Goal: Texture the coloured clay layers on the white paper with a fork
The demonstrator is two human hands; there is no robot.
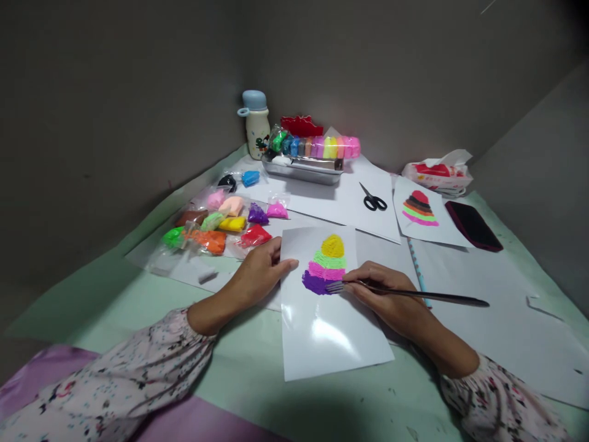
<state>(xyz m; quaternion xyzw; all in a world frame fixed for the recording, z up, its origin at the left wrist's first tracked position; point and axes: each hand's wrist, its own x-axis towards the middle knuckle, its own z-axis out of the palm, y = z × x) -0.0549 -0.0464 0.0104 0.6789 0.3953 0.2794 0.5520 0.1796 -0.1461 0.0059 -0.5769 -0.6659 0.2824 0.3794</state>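
Head view: the only camera, looking down at the card (322,331) on the table (257,368).
Right hand (391,296): closed around the fork (427,295), pinched low near the neck. The handle sticks out past the card's right edge.
Tines (335,286): at the purple band (315,283), the bottom stripe of the clay shape (327,264) on the card's upper half.
Left hand (260,270): not gripping anything, fingers laid flat on the card's left edge to pin it down.
Stripes: yellow on top, then green, pink and purple, all with a stippled look.
Tip: that card looks glossy, so I'd guess it slides easily. The flat left hand matters, and pressing close to the shape should work best.
Tip 2: short, light dabs are probably better than dragging. Staying inside the purple edge should stop it smearing into the pink.
Not sure: I can't tell if the tines are dug in or just resting, it's too small to see.
Around the card: clay bags (221,221) are off its left, scissors (372,199) are behind it, and a second card (419,209) with a striped shape is behind and to the right.
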